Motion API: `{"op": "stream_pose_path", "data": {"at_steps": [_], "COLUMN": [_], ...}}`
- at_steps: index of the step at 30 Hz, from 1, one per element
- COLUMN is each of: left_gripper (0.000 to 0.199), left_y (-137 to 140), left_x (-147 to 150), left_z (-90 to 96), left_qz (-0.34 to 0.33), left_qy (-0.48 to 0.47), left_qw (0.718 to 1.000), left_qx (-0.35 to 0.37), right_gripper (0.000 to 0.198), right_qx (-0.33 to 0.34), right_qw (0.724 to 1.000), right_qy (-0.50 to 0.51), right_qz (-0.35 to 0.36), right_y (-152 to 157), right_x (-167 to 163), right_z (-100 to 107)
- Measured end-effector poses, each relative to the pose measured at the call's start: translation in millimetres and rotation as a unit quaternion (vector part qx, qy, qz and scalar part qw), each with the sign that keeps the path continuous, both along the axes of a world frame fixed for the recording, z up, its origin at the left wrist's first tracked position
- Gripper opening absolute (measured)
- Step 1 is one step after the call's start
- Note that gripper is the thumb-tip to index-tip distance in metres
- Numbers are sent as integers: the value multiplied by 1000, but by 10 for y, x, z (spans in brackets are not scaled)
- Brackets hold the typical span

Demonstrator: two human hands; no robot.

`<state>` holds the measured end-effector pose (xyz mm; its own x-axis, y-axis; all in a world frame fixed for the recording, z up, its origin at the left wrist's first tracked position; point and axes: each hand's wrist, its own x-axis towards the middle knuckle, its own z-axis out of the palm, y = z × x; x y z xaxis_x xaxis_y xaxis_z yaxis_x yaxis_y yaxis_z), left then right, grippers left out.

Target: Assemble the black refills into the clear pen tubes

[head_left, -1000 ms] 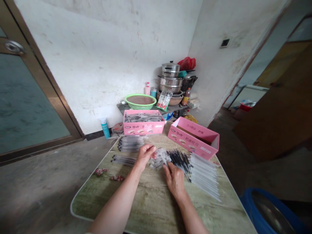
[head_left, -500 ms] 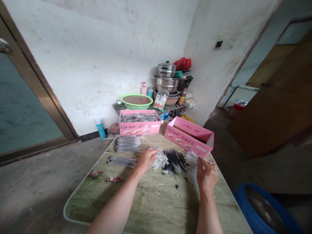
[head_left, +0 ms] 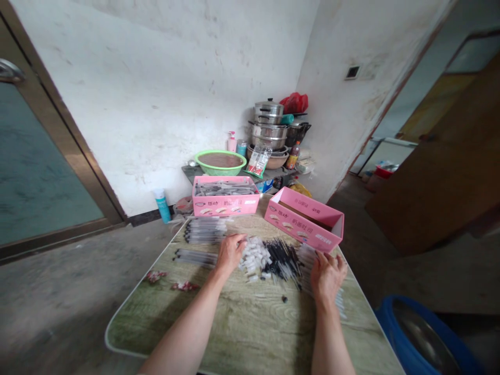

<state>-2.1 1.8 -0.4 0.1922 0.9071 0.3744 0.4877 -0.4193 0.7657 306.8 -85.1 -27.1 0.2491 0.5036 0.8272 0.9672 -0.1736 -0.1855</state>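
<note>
My left hand (head_left: 231,253) is at the left edge of a heap of white pen caps (head_left: 255,252), thumb and fingers drawn together; whatever they hold is too small to make out. On the right, my right hand (head_left: 328,275) lies over a row of clear pen barrels (head_left: 307,260), its fingers somewhat apart and no object plainly in them. Black-tipped pen refills (head_left: 283,258) form a pile between the hands. Left of my left hand lie assembled-looking pens (head_left: 207,230) in a stack, with a smaller row (head_left: 195,257) nearer me.
A pink box (head_left: 225,205) full of pens stands at the table's back. Another pink box (head_left: 304,221) sits angled at the right. Behind are a green basin (head_left: 219,166) and stacked pots (head_left: 269,125). A blue tub (head_left: 422,333) stands beyond the table's right edge.
My left hand has shifted slightly left, uncovering more white caps. My right hand has dropped onto the barrels; the thin pale piece that stuck out beside its fingers no longer shows.
</note>
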Motion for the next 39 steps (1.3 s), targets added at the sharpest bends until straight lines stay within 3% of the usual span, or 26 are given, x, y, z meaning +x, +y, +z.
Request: {"op": "stream_pose_path", "data": {"at_steps": [9,15,19,25,30,35,39], "left_gripper": [30,20,16,42,41,37,34], "left_y": [0,109,127,-11,-95,29,132], "left_x": [-21,-431,-735,-1058,-1062,-927,-846], "left_z": [11,170,320,448,347,242,211], "left_qz": [11,56,27,-14,4,11,25], "left_qy": [42,102,151,284,344,338,328], "left_qw": [999,988,981,948,927,936,940], "left_qx": [1,-99,-122,-140,-151,-93,-87], "right_gripper": [26,23,22,23,24,24,25], "right_qx": [12,29,25,40,42,36,32], "right_qw": [988,986,985,986,985,984,983], "right_qy": [23,28,29,43,58,71,74], "right_qz": [150,160,166,159,156,161,166], "right_y": [-25,-51,-48,-54,-53,-46,-44], "right_x": [-458,-512,-499,-493,-502,-520,-531], "right_z": [106,144,135,128,130,103,80]}}
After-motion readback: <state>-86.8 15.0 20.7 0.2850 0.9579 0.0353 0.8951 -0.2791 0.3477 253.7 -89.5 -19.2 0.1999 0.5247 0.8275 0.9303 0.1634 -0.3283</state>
